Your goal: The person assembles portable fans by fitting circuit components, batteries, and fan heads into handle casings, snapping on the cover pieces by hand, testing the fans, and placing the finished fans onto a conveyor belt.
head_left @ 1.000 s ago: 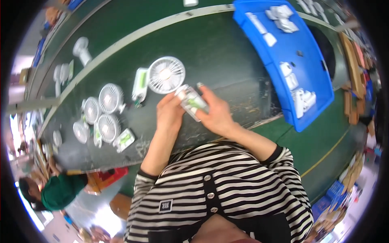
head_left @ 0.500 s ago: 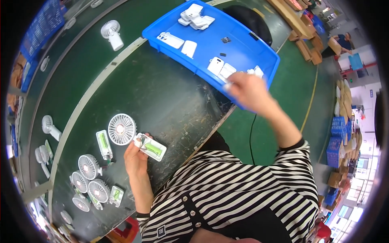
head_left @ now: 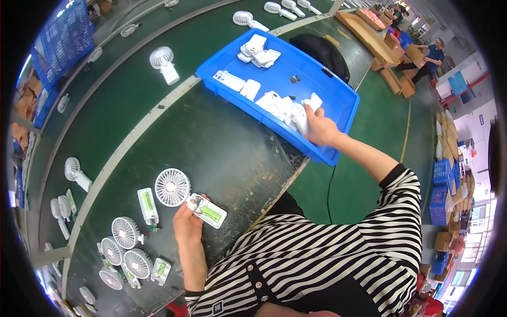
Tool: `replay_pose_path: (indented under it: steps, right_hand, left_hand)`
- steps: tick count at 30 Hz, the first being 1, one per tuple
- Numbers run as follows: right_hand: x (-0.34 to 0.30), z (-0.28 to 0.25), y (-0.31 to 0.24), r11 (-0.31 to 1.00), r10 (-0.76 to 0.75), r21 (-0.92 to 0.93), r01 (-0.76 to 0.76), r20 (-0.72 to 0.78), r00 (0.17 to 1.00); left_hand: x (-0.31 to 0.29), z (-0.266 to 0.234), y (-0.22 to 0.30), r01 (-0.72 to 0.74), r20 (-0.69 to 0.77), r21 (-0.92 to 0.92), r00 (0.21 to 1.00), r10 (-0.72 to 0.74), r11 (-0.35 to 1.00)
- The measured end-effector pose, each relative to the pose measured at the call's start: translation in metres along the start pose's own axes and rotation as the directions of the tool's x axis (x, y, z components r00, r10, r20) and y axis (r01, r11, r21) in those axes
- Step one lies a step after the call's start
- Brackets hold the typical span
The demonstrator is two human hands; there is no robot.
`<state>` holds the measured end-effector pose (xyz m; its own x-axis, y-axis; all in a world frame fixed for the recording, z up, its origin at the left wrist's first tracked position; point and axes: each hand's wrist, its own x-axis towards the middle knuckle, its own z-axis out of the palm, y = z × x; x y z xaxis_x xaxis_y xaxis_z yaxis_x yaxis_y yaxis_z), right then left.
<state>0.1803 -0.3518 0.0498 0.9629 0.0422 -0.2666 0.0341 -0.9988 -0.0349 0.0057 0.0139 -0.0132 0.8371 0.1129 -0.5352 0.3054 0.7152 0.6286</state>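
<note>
My left hand is closed around a small white handheld fan, pinching it near the neck. Its round grille faces up, and its uncovered handle shows a green battery and wires. Inside the blue bin, my right hand grips a white plastic cover by the near wall. The fingertips are partly hidden among other white covers. Left of the held fan lies another uncovered handle with a green battery.
Several white fans with bare batteries cluster at the table's near left. Beyond a pale rail, a conveyor carries finished-looking fans. White covers are piled at the bin's far end. A black round seat stands behind the bin.
My right hand has come down among the covers in the bin and closed on one. More covers show along the near wall. My left hand keeps its hold; the whole view has shifted.
</note>
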Motion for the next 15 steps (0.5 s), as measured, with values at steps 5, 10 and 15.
replay_pose_path:
  steps: [5,10,15]
  right_hand:
    - [0.053,-0.011,-0.054,0.996,-0.017,0.085,0.027,-0.111,0.994]
    - [0.1,-0.023,-0.081,0.978,-0.105,0.15,0.145,-0.247,0.963]
    - [0.112,-0.028,-0.094,0.976,-0.197,-0.139,0.17,-0.213,0.957]
  left_hand:
    - [0.0,-0.004,0.001,0.001,-0.011,-0.006,1.0,-0.001,1.0]
    - [-0.006,-0.002,0.002,-0.004,-0.04,0.003,0.999,0.004,1.0]
    - [-0.007,-0.009,-0.003,-0.017,-0.103,0.07,0.994,0.024,0.997]
